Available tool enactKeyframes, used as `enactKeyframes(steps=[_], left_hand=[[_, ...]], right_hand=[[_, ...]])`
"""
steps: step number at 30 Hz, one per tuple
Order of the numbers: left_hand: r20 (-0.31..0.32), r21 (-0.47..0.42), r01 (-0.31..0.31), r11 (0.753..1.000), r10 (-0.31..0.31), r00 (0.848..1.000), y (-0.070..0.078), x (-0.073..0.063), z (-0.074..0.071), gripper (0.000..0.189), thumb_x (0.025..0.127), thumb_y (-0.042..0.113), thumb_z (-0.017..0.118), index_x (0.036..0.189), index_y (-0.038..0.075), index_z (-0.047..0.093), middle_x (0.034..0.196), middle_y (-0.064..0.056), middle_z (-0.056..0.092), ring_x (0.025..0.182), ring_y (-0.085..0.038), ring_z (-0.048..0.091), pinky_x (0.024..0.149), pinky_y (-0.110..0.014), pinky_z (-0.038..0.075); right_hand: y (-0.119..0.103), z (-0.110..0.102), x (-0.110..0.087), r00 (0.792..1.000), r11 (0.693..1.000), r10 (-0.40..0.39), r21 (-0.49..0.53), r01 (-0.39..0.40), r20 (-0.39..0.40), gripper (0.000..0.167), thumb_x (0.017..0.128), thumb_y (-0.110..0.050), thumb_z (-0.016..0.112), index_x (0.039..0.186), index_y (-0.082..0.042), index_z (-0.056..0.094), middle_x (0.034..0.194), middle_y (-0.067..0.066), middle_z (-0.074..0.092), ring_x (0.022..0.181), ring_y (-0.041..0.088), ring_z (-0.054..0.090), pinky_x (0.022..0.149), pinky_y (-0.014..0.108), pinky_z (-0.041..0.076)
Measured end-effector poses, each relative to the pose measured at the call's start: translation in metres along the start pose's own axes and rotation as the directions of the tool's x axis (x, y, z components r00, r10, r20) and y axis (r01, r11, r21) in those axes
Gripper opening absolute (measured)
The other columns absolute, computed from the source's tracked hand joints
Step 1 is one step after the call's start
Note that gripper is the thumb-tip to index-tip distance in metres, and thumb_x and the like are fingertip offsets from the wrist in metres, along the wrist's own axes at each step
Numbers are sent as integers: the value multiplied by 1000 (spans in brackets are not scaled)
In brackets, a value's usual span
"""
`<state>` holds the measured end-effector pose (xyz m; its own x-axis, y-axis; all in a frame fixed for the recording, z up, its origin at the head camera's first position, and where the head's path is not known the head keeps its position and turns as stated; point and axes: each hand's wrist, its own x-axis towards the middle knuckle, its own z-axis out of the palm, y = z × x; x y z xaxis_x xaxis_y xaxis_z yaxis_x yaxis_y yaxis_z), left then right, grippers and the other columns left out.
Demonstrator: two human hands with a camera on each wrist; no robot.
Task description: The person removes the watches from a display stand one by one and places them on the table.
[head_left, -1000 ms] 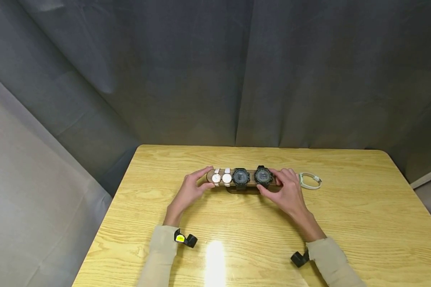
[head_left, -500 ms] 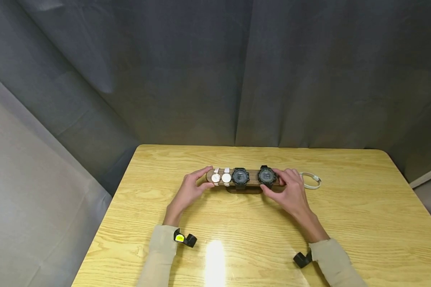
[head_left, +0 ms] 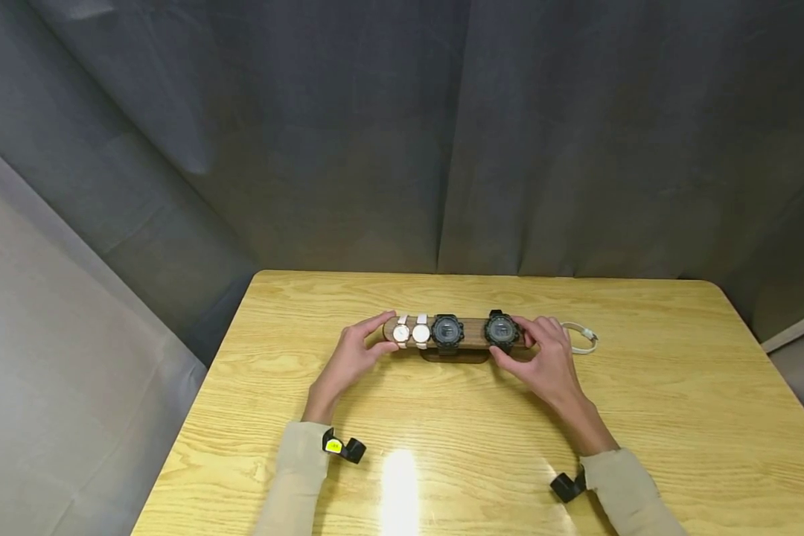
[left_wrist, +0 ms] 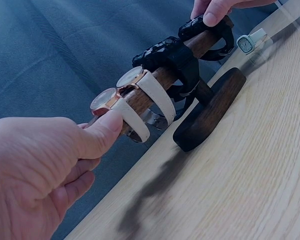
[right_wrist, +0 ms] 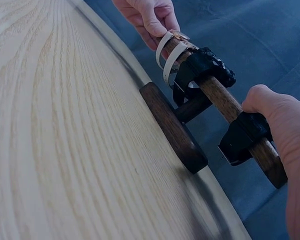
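Note:
A dark wooden watch stand (head_left: 474, 334) carries a bar of watches across the middle of the table. My left hand (head_left: 350, 360) pinches the bar's left end, its thumb against the outermost white-strapped watch (left_wrist: 133, 122). Beside that sits a second white-strapped watch (head_left: 420, 333), then a chunky black watch (head_left: 447, 332) over the bar's middle. Near the right end my right hand (head_left: 544, 365) holds another black watch (head_left: 502, 330) by its sides, thumb in front and fingers behind. Its strap loops around the bar, and a short bit of bare wood sticks out beyond it.
A pale watch (left_wrist: 245, 45) with a light strap lies on the table just right of my right hand. The stand's oval base (left_wrist: 210, 117) rests on the wooden table (head_left: 455, 432). Dark grey curtain (head_left: 348, 149) hangs behind the table's far edge.
My right hand has slid the black watch rightward along the bar, widening the gap to the other black watch. My left hand has stayed at the left end.

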<state>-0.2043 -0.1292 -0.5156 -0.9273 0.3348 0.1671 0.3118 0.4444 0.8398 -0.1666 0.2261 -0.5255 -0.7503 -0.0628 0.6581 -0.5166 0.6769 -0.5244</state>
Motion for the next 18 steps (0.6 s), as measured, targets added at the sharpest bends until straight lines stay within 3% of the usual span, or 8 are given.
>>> enactKeyframes(steps=[18], left_hand=[[-7,-5,11,1000,-11,1000,-2,0,0,60,91,17,80,148,20,60,151,-7,57,143,-28,51,119,-43,41]], right_hand=[[6,-6,-1,1000,1000,-7,16,7,-19,59,66,-22,94,114,5,73,73,7,50,79,19,38,78,35,25]])
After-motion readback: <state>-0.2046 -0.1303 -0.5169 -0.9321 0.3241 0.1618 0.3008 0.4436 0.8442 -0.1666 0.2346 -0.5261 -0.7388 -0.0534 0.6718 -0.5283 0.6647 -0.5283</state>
